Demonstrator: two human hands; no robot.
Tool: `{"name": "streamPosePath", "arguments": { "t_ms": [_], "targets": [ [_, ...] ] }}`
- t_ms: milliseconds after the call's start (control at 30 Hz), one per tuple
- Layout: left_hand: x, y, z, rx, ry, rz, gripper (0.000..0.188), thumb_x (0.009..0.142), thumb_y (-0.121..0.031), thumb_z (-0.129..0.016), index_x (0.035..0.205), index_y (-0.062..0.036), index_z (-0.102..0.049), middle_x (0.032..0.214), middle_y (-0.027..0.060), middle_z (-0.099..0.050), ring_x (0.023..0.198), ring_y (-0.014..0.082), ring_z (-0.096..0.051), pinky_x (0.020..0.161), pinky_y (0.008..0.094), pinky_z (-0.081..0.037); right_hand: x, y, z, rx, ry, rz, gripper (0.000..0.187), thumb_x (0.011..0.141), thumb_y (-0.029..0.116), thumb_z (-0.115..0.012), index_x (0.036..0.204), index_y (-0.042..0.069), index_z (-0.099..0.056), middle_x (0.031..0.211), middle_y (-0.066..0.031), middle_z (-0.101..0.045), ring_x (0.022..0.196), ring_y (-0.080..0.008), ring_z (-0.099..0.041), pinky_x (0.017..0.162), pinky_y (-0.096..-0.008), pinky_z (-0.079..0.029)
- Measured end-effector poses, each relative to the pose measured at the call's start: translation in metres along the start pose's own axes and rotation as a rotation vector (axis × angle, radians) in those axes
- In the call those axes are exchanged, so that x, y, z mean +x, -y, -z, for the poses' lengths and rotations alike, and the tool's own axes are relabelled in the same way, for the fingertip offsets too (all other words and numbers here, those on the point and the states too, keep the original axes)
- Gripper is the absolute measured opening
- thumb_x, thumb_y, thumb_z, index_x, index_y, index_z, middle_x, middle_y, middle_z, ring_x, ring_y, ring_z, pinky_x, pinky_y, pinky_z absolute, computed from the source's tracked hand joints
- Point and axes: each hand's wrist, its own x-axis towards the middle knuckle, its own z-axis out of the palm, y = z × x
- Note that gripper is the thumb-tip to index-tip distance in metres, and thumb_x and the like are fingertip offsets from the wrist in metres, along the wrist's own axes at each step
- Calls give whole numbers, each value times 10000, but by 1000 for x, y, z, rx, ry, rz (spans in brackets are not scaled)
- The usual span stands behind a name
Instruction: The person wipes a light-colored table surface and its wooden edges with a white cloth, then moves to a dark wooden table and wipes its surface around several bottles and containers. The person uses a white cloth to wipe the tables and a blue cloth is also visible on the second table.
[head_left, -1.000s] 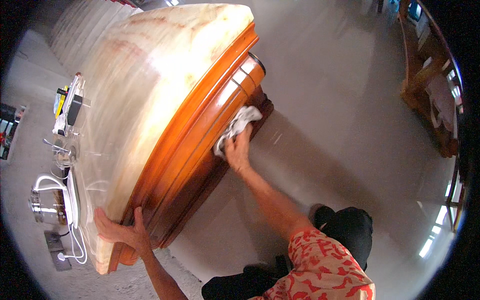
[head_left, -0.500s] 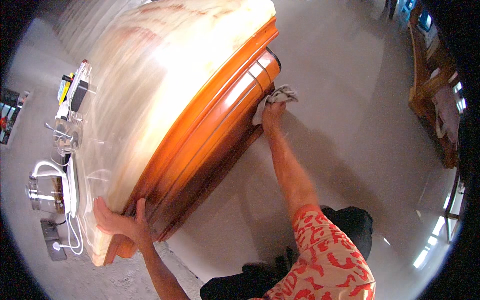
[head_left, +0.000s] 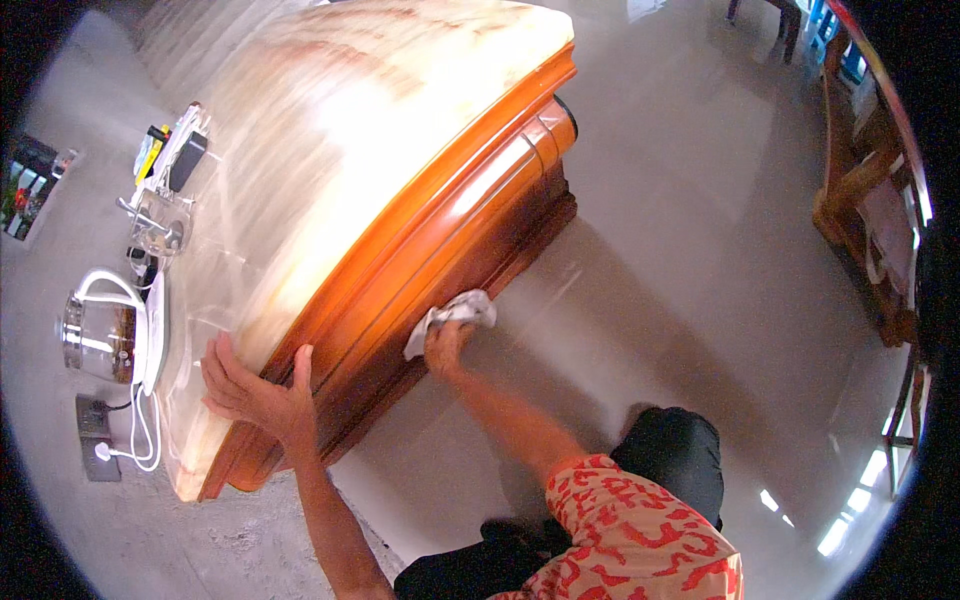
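Note:
In front of me stands a wooden cabinet [head_left: 440,240] with an orange-brown moulded side and a glossy marble-patterned top [head_left: 330,130]. My right hand [head_left: 447,347] grips a whitish cloth [head_left: 465,309] against the lower part of the cabinet's side, about midway along it. Part of the cloth spreads out past the fingers. Spread at the near left corner, my left hand [head_left: 262,395] rests with its fingers on the top and its thumb toward the wooden edge. It holds nothing.
Along the top's left edge sit a glass kettle [head_left: 105,335] with a white handle, a clear glass vessel [head_left: 160,222] and small boxes [head_left: 185,160]. A wall socket [head_left: 97,440] has a white plug in it. Wooden furniture [head_left: 865,220] stands at the far right.
My right hand has moved with the cloth from the cabinet's far end back along its side toward me. My left hand stays at the near corner.

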Motion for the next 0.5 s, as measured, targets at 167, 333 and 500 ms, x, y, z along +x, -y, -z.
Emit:
{"name": "streamPosePath", "arguments": {
  "t_ms": [167,333,500],
  "targets": [
    [2,-4,2,-20,8,14,987,694,-617,-742,1452,-132,-334,1483,89,-361,1405,331,-269,1101,655,-93,7,-40,57,-777,427,28,414,813,116,-620,1163,9,-428,1108,-114,-498,989,-251,-519,839,-394,-454],
    [-1,5,4,19,13,4,982,695,-588,-756,1454,-127,-337,1485,91,-366,1407,325,-275,1103,647,-95,58,-30,63,-841,483,8,278,743,-13,-634,993,31,-518,908,-104,-577,834,-259,-596,668,-407,-487],
    [-2,-1,-6,2,-40,-13,986,696,-584,-759,1457,-115,-342,1490,104,-366,1406,330,-285,1106,637,-89,141,66,19,-730,371,78,374,740,-64,-603,1076,58,-494,955,-142,-606,838,-330,-619,608,-514,-531]
  ]
}}
